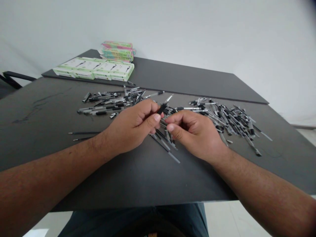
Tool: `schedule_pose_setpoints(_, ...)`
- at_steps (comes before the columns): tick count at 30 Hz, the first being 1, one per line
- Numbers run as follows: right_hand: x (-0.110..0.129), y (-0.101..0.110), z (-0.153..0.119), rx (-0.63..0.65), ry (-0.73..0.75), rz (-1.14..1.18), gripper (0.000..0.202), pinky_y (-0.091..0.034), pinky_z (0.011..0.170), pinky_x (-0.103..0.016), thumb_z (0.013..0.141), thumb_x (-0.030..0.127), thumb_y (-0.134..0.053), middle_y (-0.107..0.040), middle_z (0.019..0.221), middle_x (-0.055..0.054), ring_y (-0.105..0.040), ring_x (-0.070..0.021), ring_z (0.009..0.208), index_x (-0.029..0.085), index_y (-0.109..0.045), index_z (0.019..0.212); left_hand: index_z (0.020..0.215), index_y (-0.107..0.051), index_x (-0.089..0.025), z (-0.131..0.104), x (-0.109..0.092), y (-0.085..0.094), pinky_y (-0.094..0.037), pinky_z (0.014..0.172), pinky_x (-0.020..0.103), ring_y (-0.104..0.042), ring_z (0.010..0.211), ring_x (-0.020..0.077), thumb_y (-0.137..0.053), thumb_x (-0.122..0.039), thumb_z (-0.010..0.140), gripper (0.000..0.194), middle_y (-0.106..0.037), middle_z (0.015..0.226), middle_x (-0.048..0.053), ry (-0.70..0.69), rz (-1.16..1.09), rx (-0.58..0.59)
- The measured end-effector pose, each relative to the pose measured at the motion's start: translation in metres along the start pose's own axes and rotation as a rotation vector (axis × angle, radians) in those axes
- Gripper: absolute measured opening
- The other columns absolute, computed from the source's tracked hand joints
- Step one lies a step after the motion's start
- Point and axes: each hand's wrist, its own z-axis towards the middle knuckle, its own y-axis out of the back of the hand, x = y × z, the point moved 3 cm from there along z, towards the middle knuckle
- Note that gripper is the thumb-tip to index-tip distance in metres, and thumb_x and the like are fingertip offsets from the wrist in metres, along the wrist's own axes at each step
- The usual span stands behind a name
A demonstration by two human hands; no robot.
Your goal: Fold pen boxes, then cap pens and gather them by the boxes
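Note:
My left hand [137, 125] grips a pen [162, 108] between thumb and fingers. The pen's black grip shows, and its clear tip end points up and to the right. Just right of it, my right hand [197, 135] is closed in a pinch, thumb against forefinger; whatever it may hold is too small or hidden to make out. Below and between both hands lie loose pen refills [166, 144], partly covered by the fingers. Two dark refills [84, 133] lie left of my left wrist.
A pile of pen parts [111, 100] spreads behind my left hand, another pile [232, 120] to the right. White-green boxes [96, 67] stand on a raised dark board [182, 77], with stacked colourful packets [117, 51] behind. The dark table [138, 184] ends near my lap.

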Motion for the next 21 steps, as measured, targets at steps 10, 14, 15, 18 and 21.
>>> schedule_pose_setpoints(10, 0.005, 0.028, 0.006, -0.106, 0.215, -0.289, 0.008, -0.061, 0.081, -0.035, 0.108, 0.031, -0.079, -0.086, 0.095, -0.003, -0.079, -0.0204, 0.083, 0.025, -0.084, 0.11, 0.107, -0.077, -0.022, 0.003, -0.002, 0.002, -0.049, 0.079, 0.036, -0.075, 0.088, 0.0231, -0.052, -0.037, 0.107, 0.029, -0.082, 0.096, 0.004, -0.078, 0.201, 0.071)
schedule_pose_setpoints(14, 0.009, 0.027, 0.007, -0.077, 0.33, -0.424, 0.008, -0.062, 0.083, -0.034, 0.109, 0.024, -0.075, -0.087, 0.095, -0.003, -0.081, -0.0212, 0.086, 0.024, -0.083, 0.108, 0.107, -0.078, -0.021, 0.003, -0.002, 0.001, -0.051, 0.082, 0.037, -0.075, 0.09, 0.0246, -0.052, -0.037, 0.107, 0.03, -0.082, 0.095, 0.005, -0.087, 0.263, 0.067)
schedule_pose_setpoints(15, 0.01, 0.027, 0.007, -0.065, 0.36, -0.447, 0.009, -0.062, 0.084, -0.033, 0.109, 0.023, -0.074, -0.087, 0.095, -0.003, -0.081, -0.0212, 0.087, 0.024, -0.083, 0.108, 0.108, -0.078, -0.021, 0.003, -0.002, 0.001, -0.052, 0.084, 0.037, -0.076, 0.091, 0.0252, -0.052, -0.037, 0.107, 0.031, -0.082, 0.096, 0.006, -0.094, 0.277, 0.072)
schedule_pose_setpoints(18, 0.009, 0.026, 0.008, -0.029, 0.434, -0.491, 0.011, -0.062, 0.087, -0.033, 0.11, 0.023, -0.072, -0.087, 0.098, -0.004, -0.081, -0.0213, 0.09, 0.024, -0.082, 0.107, 0.111, -0.079, -0.021, 0.003, -0.001, -0.001, -0.054, 0.089, 0.038, -0.076, 0.096, 0.0268, -0.051, -0.037, 0.108, 0.033, -0.083, 0.101, 0.008, -0.113, 0.306, 0.089)
schedule_pose_setpoints(21, 0.009, 0.027, 0.009, -0.006, 0.398, -0.499, 0.015, -0.061, 0.087, -0.033, 0.113, 0.029, -0.07, -0.086, 0.096, -0.005, -0.079, -0.0217, 0.089, 0.025, -0.083, 0.105, 0.113, -0.079, -0.021, 0.003, -0.001, 0.0, -0.056, 0.092, 0.039, -0.077, 0.098, 0.0275, -0.05, -0.037, 0.109, 0.033, -0.083, 0.102, 0.008, -0.123, 0.33, 0.089)
